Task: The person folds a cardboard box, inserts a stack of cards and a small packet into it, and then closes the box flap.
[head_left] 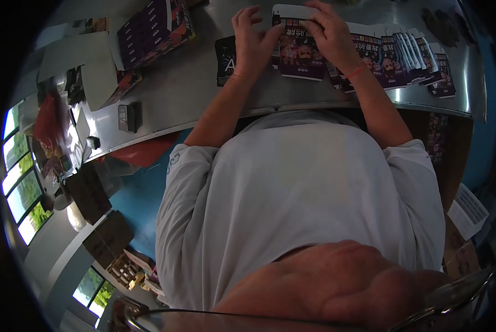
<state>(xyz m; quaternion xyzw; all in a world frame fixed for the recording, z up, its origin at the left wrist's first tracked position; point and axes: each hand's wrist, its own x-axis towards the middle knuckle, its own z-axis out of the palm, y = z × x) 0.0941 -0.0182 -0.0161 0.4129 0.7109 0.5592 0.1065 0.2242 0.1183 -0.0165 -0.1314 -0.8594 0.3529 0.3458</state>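
Note:
A flat purple printed packet with a pale top flap lies on the metal table. My left hand is at its left side, fingers apart and curled, the thumb tip touching its upper left edge. From the right, my right hand, with a red band at the wrist, has its thumb on the packet's upper part and its fingers bent at the flap. A black card with a letter A lies beside my left wrist. More purple packets lie overlapping in a row to the right of my right hand.
On the left of the metal table stand a large purple printed box and a small dark box. Dark items lie at the far right. Cardboard boxes are on the floor side at left, and a white basket at right.

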